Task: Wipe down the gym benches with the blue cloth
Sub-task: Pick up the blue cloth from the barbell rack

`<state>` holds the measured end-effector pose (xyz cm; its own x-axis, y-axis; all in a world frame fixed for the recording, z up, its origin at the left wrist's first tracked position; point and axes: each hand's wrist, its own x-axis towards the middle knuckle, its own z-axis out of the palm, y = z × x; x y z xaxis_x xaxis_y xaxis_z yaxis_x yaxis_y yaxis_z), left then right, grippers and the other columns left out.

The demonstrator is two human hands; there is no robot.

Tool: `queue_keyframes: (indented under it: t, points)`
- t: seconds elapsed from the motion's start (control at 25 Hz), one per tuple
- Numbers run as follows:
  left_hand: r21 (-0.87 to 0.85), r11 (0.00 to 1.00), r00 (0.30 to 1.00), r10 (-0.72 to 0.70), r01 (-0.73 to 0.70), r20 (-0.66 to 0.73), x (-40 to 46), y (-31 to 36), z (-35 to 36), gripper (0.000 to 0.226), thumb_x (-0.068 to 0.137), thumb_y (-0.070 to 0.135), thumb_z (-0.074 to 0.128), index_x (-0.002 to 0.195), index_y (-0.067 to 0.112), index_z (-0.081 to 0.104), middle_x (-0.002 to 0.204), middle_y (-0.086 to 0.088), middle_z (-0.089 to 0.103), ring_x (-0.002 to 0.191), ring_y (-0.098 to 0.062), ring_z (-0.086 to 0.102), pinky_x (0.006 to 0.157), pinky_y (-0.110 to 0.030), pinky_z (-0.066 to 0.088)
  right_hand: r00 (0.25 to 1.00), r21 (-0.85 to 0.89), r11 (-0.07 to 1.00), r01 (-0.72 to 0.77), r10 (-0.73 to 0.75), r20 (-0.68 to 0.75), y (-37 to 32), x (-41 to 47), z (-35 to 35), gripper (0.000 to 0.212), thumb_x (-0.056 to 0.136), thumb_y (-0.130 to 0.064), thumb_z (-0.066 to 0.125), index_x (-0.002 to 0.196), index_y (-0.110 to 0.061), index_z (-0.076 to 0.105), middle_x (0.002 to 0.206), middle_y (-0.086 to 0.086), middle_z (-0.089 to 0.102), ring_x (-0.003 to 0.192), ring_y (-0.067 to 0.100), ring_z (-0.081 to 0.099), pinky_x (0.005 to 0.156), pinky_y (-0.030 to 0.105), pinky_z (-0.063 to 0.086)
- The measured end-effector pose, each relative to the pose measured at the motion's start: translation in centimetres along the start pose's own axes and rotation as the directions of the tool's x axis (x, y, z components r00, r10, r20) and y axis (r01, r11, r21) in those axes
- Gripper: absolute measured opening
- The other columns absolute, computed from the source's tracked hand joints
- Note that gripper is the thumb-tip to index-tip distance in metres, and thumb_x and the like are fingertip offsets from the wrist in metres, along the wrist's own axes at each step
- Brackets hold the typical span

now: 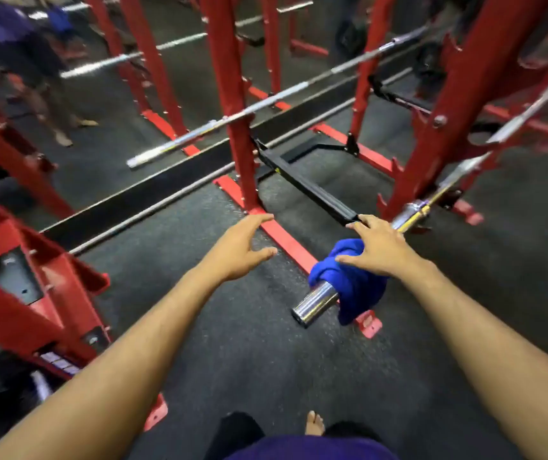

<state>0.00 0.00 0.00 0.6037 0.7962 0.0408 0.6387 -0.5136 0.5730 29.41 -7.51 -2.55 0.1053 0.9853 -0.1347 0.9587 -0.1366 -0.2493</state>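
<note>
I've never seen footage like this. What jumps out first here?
Two bare arms reach forward from the bottom. The right hand rests with spread fingers on a bright blue cloth draped over the chrome end of a barbell, right of centre. The left hand hovers open over the dark floor, and red racks fill the background.

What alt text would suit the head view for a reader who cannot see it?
A right hand rests on a blue cloth draped over a chrome barbell end. The left hand hovers open beside it, above dark floor among red racks.
</note>
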Motion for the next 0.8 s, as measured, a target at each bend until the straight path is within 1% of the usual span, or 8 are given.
queue_keyframes:
  t: [0.08, 0.2, 0.4, 0.48, 0.56, 0.64, 0.72, 0.8]
  points:
    - [-0.034, 0.998, 0.994, 0.062, -0.059, 0.087, 1.6, -0.3, 1.5, 0.065, 0.092, 0.024, 0.076, 0.149, 0.011, 0.047, 0.152, -0.006, 0.05, 0.139, -0.02, 0.047, 0.107, -0.014, 0.024, 0.99, 0.057, 0.989, -0.138, 0.138, 0.013, 0.7, -0.9, 1.2, 0.089, 0.078, -0.069, 0.066, 0.149, -0.024, 0.038, 0.16, 0.007, 0.023, 0.147, 0.027, 0.022, 0.116, 0.048, 0.029]
    - [-0.04, 0.989, 0.961, 0.15, -0.144, 0.232, 4.1, -0.9, 3.3, 0.062, 0.093, 0.019, 0.073, 0.148, 0.009, 0.047, 0.151, -0.007, 0.05, 0.139, -0.021, 0.047, 0.107, -0.014, 0.024, 0.966, 0.193, 0.949, -0.25, 0.257, -0.013, 0.8, -2.2, 3.3, 0.088, 0.08, -0.066, 0.066, 0.15, -0.02, 0.038, 0.161, 0.006, 0.022, 0.148, 0.026, 0.021, 0.117, 0.045, 0.027]
    - [-0.078, 0.945, 0.884, 0.325, -0.317, 0.337, 10.9, -0.9, 4.6, 0.05, 0.1, 0.016, 0.063, 0.147, 0.009, 0.049, 0.146, -0.009, 0.054, 0.132, -0.027, 0.054, 0.11, -0.027, 0.034, 0.936, 0.37, 0.879, -0.302, 0.347, -0.062, -0.3, -2.6, 4.5, 0.077, 0.086, -0.054, 0.068, 0.148, -0.021, 0.039, 0.163, 0.001, 0.018, 0.15, 0.018, 0.016, 0.12, 0.043, 0.025]
    - [-0.114, 0.918, 0.844, 0.395, -0.381, 0.362, 13.3, 0.3, 5.6, 0.046, 0.102, 0.015, 0.059, 0.147, 0.009, 0.049, 0.147, -0.009, 0.054, 0.134, -0.026, 0.052, 0.111, -0.029, 0.033, 0.927, 0.446, 0.844, -0.297, 0.367, -0.077, -0.7, -3.0, 4.9, 0.07, 0.088, -0.047, 0.069, 0.146, -0.02, 0.041, 0.163, 0.001, 0.019, 0.151, 0.015, 0.014, 0.121, 0.043, 0.024]
    - [-0.152, 0.888, 0.791, 0.456, -0.433, 0.408, 15.2, 2.2, 6.7, 0.044, 0.105, 0.014, 0.053, 0.148, 0.009, 0.048, 0.15, -0.008, 0.052, 0.139, -0.023, 0.047, 0.111, -0.021, 0.029, 0.907, 0.494, 0.812, -0.311, 0.408, -0.099, -1.1, -3.3, 5.1, 0.066, 0.089, -0.041, 0.07, 0.144, -0.018, 0.043, 0.162, 0.003, 0.022, 0.15, 0.017, 0.018, 0.122, 0.041, 0.021]
    - [-0.171, 0.851, 0.729, 0.515, -0.496, 0.452, 17.1, 4.2, 8.1, 0.043, 0.106, 0.011, 0.05, 0.149, 0.006, 0.047, 0.153, -0.01, 0.049, 0.142, -0.023, 0.043, 0.11, -0.013, 0.023, 0.882, 0.531, 0.778, -0.336, 0.457, -0.113, -1.5, -3.4, 5.4, 0.062, 0.09, -0.035, 0.07, 0.143, -0.016, 0.045, 0.162, 0.003, 0.024, 0.148, 0.018, 0.024, 0.121, 0.031, 0.019]
    - [-0.178, 0.816, 0.661, 0.556, -0.55, 0.505, 19.3, 6.0, 10.0, 0.045, 0.107, 0.011, 0.048, 0.152, 0.004, 0.043, 0.157, -0.014, 0.044, 0.146, -0.026, 0.039, 0.118, -0.021, 0.022, 0.864, 0.574, 0.746, -0.338, 0.488, -0.125, -1.8, -3.5, 5.6, 0.06, 0.09, -0.033, 0.07, 0.143, -0.018, 0.045, 0.162, -0.003, 0.024, 0.146, 0.015, 0.028, 0.117, 0.025, 0.022]
    - [-0.182, 0.787, 0.583, 0.57, -0.589, 0.579, 21.0, 7.5, 11.8, 0.047, 0.108, 0.012, 0.047, 0.154, 0.005, 0.04, 0.161, -0.013, 0.037, 0.15, -0.025, 0.034, 0.122, -0.028, 0.022, 0.849, 0.638, 0.696, -0.329, 0.514, -0.124, -1.9, -3.8, 6.0, 0.056, 0.09, -0.034, 0.068, 0.141, -0.024, 0.046, 0.162, -0.012, 0.021, 0.143, 0.01, 0.033, 0.114, 0.027, 0.029]
